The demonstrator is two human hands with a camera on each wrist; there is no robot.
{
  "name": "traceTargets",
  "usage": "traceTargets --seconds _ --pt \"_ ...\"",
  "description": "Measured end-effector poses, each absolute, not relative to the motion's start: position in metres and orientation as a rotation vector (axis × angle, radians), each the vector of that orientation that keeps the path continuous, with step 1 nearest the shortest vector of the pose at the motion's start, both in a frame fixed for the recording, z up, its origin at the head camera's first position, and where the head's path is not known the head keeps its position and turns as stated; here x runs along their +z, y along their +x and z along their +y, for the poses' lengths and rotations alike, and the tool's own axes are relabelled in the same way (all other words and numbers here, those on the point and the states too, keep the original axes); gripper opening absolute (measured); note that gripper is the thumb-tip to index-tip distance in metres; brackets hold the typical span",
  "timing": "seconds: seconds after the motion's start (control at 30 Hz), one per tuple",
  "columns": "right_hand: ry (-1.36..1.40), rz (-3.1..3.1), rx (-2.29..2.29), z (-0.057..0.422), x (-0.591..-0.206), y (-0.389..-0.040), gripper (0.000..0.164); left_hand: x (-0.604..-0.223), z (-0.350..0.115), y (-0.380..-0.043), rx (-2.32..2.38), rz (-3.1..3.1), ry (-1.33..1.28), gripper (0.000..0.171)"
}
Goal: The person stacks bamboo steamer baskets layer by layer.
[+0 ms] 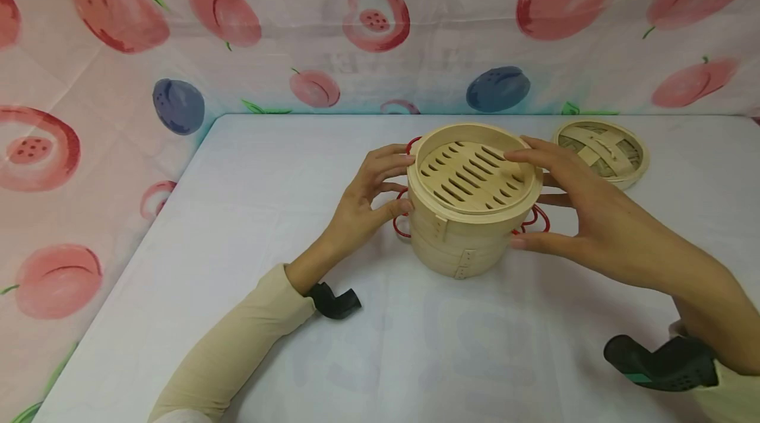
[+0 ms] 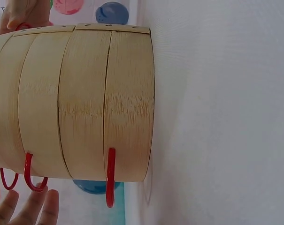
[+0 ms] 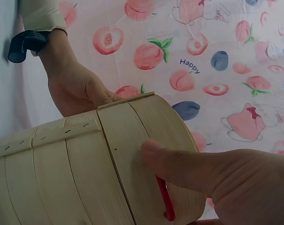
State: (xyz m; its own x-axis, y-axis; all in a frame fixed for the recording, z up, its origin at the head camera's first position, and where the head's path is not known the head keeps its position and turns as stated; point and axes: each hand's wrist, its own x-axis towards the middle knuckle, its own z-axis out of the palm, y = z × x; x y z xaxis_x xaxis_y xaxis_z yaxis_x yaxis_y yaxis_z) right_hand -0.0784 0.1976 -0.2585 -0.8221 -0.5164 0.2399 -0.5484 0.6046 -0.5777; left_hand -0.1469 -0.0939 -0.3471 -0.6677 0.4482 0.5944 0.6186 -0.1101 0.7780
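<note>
A tall round bamboo steamer (image 1: 442, 241) of stacked tiers stands upright, its slatted top tier facing up. My left hand (image 1: 359, 195) holds its left side, thumb on the wall. In the left wrist view, the fingertips (image 2: 34, 199) are near red loops and their contact is unclear. My right hand (image 1: 600, 225) grips the right side, index finger over the top rim. In the right wrist view, the right thumb (image 3: 172, 161) presses the wall beside a red loop (image 3: 165, 199). More red loops (image 1: 537, 218) stick out at both sides.
A woven bamboo lid (image 1: 602, 149) lies on the white tabletop (image 1: 285, 165) behind my right hand. Fruit-print cloth (image 1: 427, 20) hangs along the back and left. Black wrist-worn devices (image 1: 335, 301) sit at both cuffs.
</note>
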Motion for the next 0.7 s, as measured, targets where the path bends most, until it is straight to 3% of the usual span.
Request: traceTargets --seconds 0.23,0.7 --pt "0.940 -2.742 0.986 0.2003 -0.2600 -0.0802 0.089 -0.3445 -0.0931 -0.1464 -1.838 -1.960 -1.200 0.047" --pt "0.897 -2.811 1.045 0.2064 -0.2591 -0.0853 0.093 -0.3413 -0.0939 -0.1452 -1.761 -2.029 -1.235 0.062"
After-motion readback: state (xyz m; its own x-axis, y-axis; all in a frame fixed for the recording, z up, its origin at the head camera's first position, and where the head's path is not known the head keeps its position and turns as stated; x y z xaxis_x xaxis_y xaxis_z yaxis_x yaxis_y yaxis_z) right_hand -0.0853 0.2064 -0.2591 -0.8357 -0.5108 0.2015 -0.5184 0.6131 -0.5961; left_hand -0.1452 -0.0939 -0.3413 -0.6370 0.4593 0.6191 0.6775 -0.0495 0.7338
